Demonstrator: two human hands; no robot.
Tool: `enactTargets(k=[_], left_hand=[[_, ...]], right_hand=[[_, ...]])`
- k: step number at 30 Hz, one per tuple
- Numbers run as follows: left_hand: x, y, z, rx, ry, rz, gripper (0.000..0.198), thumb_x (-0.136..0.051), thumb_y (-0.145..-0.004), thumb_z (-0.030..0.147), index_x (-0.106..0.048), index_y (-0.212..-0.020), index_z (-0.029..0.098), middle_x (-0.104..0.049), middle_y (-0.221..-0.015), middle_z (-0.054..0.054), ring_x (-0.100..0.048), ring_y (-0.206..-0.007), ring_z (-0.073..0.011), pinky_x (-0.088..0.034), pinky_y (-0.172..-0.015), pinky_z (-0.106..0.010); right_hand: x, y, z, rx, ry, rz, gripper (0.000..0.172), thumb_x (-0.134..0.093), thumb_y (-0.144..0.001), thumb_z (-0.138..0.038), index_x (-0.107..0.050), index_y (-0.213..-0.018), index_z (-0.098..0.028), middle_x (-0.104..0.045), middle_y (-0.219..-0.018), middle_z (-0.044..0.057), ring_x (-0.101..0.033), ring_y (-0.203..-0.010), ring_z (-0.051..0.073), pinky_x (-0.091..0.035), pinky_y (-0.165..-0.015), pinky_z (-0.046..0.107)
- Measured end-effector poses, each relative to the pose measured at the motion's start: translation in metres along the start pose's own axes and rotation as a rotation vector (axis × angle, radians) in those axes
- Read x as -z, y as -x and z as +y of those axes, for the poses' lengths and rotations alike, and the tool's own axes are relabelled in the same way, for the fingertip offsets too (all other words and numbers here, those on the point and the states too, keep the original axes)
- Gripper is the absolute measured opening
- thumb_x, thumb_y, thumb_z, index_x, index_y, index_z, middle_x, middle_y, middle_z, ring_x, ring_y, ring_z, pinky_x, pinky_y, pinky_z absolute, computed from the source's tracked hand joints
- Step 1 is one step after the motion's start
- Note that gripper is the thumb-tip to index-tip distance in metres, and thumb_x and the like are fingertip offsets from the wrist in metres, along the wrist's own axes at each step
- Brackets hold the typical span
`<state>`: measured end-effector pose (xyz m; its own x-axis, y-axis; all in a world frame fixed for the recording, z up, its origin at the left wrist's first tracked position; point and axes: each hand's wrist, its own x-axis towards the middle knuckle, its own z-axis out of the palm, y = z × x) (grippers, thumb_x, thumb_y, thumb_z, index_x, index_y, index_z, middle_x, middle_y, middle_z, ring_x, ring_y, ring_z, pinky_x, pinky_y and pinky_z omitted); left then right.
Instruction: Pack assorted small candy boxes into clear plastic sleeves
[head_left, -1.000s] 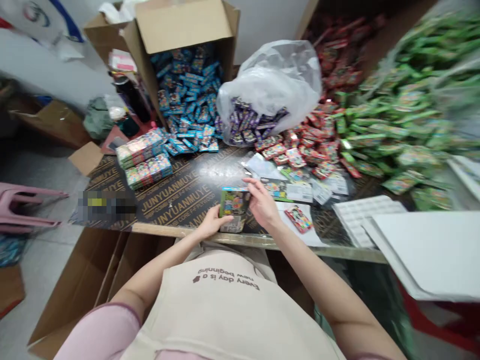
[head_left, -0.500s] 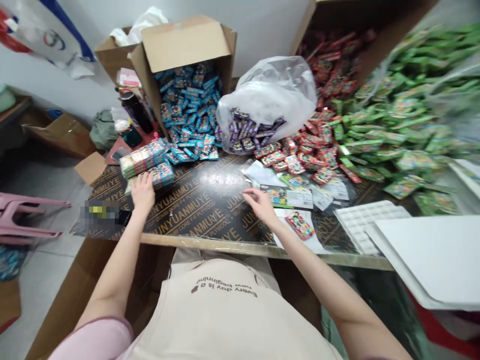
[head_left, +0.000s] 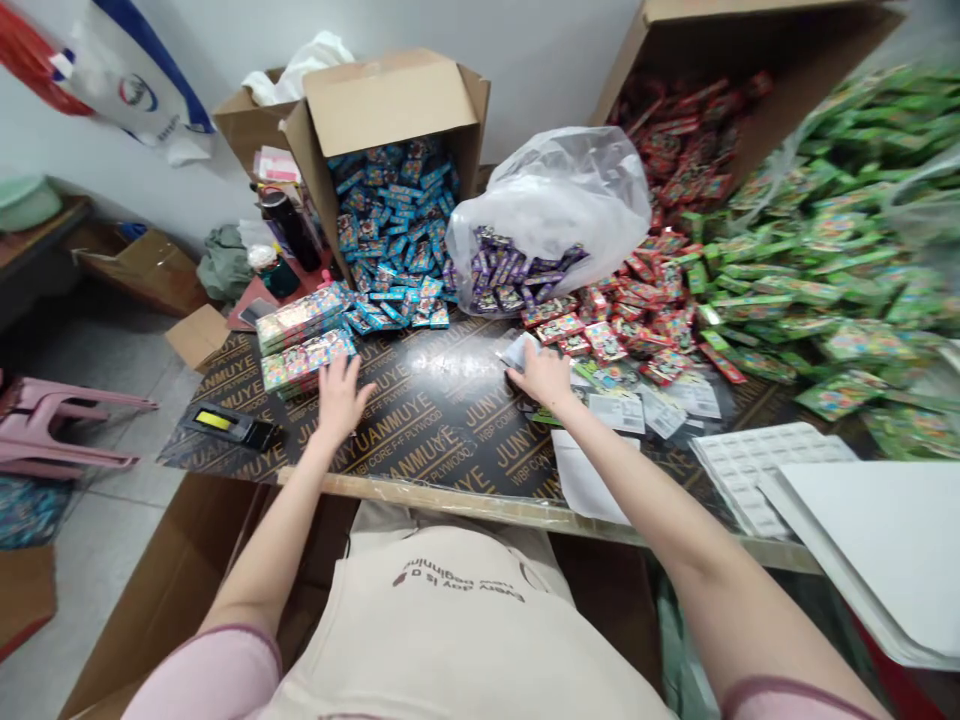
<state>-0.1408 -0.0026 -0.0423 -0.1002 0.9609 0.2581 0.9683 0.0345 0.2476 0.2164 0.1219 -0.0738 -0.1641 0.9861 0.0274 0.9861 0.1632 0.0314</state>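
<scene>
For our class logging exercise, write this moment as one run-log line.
left hand: open, beside shrink-wrapped packet bundles | right hand: at small clear packet | surface: plywood tabletop

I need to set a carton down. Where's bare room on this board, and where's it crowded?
The middle of the plywood board lies bare between the left hand and right hand, below the blue packets and before the front edge. Red packets and green packets crowd the right.

Left hand (head_left: 341,402) open, spread wide; right hand (head_left: 544,377) palm down, reaching forward.
</scene>
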Motion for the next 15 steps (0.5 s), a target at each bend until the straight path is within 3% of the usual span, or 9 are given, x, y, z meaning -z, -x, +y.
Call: enactTargets(k=[4,7,11,13,15], left_hand=[[-0.012,0.011,0.027,-0.122,0.096,-0.055,0.049,-0.053,-0.09,0.036,-0.05,-0.134,0.015,-0.035,-0.151,-0.02,-0.029,-0.142,-0.0333,-0.02,-0.115,-0.056],[-0.013,0.019,0.022,-0.123,0.15,-0.049,0.046,-0.055,-0.088,0.036,-0.054,-0.131,0.017,-0.037,-0.15,-0.019,-0.031,-0.141,-0.0334,-0.024,-0.114,-0.055],[-0.014,0.021,0.007,-0.055,0.238,-0.02,0.041,-0.057,-0.087,0.037,-0.06,-0.121,0.016,-0.046,-0.143,-0.018,-0.041,-0.135,-0.0325,-0.033,-0.111,-0.052],[-0.017,0.021,0.009,-0.041,0.274,-0.026,0.039,-0.057,-0.086,0.037,-0.062,-0.118,0.016,-0.049,-0.141,-0.017,-0.045,-0.132,-0.0319,-0.035,-0.11,-0.051],[-0.018,0.021,0.018,-0.056,0.306,-0.041,0.037,-0.057,-0.085,0.037,-0.064,-0.116,0.017,-0.05,-0.14,-0.016,-0.045,-0.132,-0.0314,-0.036,-0.11,-0.051]], right_hand=[[0.008,-0.003,0.0,0.148,-0.056,-0.054,0.068,-0.051,-0.087,-0.054,-0.041,-0.137,-0.009,-0.057,-0.117,0.026,-0.053,-0.107,0.038,-0.035,-0.087,0.045],[0.02,0.002,0.027,0.261,-0.097,-0.13,0.083,-0.067,-0.073,-0.061,-0.039,-0.14,-0.02,-0.055,-0.122,0.021,-0.049,-0.113,0.036,-0.036,-0.089,0.044],[0.027,0.013,0.068,0.169,0.079,-0.25,0.091,-0.087,-0.05,-0.047,-0.05,-0.129,-0.019,-0.05,-0.125,0.022,-0.044,-0.116,0.039,-0.032,-0.093,0.05],[0.026,0.015,0.082,0.129,0.056,-0.295,0.078,-0.09,-0.047,-0.036,-0.058,-0.115,-0.016,-0.053,-0.121,0.022,-0.045,-0.114,0.038,-0.031,-0.092,0.049],[0.026,0.012,0.091,0.116,-0.096,-0.293,0.05,-0.086,-0.052,-0.031,-0.064,-0.093,-0.015,-0.06,-0.108,0.018,-0.049,-0.107,0.034,-0.033,-0.09,0.046]])
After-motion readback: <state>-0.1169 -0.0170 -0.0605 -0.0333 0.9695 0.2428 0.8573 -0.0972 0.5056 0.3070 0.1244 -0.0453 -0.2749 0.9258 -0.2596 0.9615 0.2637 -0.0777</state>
